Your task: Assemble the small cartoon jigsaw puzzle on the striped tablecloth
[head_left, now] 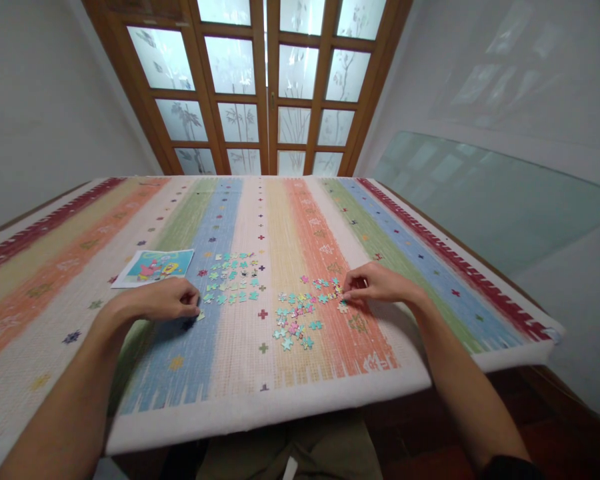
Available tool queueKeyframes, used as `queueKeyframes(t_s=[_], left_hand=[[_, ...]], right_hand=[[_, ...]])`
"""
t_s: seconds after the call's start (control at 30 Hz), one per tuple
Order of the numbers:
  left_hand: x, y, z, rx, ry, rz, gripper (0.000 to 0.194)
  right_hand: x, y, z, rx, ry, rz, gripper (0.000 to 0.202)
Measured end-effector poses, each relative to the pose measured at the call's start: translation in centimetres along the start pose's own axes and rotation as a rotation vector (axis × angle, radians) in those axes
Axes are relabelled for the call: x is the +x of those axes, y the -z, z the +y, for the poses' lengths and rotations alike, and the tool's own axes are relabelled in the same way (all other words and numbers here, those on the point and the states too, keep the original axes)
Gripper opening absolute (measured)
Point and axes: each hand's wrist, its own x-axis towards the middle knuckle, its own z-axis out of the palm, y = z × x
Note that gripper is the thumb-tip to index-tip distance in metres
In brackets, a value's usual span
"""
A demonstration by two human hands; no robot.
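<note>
My left hand (177,298) is closed, knuckles up, with a pale green puzzle piece (201,316) at its fingertips, low on the blue stripe. To its upper right, several puzzle pieces (233,277) lie spaced out in loose rows. My right hand (375,283) is pinched at the right edge of a second, jumbled group of puzzle pieces (295,310), in turquoise, pink and yellow. Its fingertips are on a small piece there, partly hidden by the fingers. A printed reference picture (163,265) with cartoon figures lies flat beyond my left wrist.
A striped, patterned cloth (260,220) covers the table, its white edge (280,417) hanging in front of my lap. A sheet of frosted glass (490,207) leans on the wall at right. Wooden doors with glass panes (265,93) stand behind the table.
</note>
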Motion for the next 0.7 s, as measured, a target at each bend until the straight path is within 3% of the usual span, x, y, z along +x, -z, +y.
queueKeyframes(t_s=[0.23,0.43,0.57,0.7], left_hand=[[1.0,-0.6,4.1,-0.065,-0.177,0.192,0.037],[3.6,-4.8,7.5,-0.075,-0.445,0.339,0.04],[4.3,-7.4,9.0,-0.009,-0.562,0.329,0.038],[4.3,-8.5,9.7,0.075,-0.628,0.346,0.038]], right_hand=[[0.0,-0.2,0.2,-0.021,-0.027,-0.057,0.032],[-0.2,0.2,0.4,-0.007,-0.009,-0.025,0.032],[-0.6,-0.8,-0.5,0.004,0.015,0.007,0.033],[-1.3,-2.5,-1.7,-0.1,0.05,0.038,0.021]])
